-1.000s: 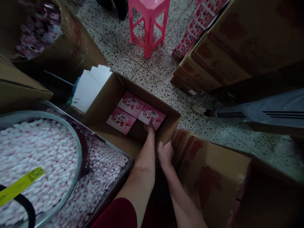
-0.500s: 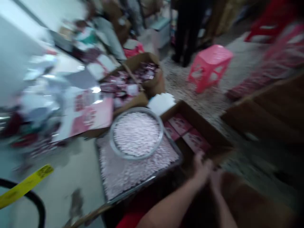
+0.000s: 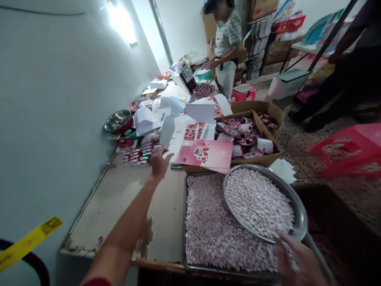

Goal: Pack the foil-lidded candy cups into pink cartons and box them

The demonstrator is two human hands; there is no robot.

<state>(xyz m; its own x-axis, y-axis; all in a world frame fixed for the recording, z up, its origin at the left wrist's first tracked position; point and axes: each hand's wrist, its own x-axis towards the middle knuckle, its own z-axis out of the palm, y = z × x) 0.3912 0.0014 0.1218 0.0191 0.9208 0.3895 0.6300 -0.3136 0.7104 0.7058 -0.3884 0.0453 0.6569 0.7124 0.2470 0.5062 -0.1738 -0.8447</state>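
Note:
My left hand [image 3: 160, 162] reaches over the table, thumb and fingers apart, holding nothing. Beside its fingertips lies a pile of small shiny pink packets [image 3: 138, 155]; whether they touch is unclear. My right hand [image 3: 299, 258], blurred, hovers at the near rim of a round metal bowl [image 3: 303, 222], its fingers apart. Small pale pink pellets [image 3: 258, 198] fill the bowl. It rests on a rectangular metal tray [image 3: 183, 222] that is spread with the same pellets. Pink printed cards with strawberries [image 3: 205, 154] lie just behind the tray.
A cardboard box [image 3: 269, 159] holds pink printed packets. Another, dark cardboard box [image 3: 324, 198] stands at the right. A steel bowl [image 3: 119, 121] sits by the wall. Further back a person [image 3: 228, 39] works at the table. Pink plastic stool [image 3: 354, 147] stands on the floor.
My view has swung left and up. Both hands were together at the open box with pink packs; now the left is over the table by the shiny packets, the right by the bowl.

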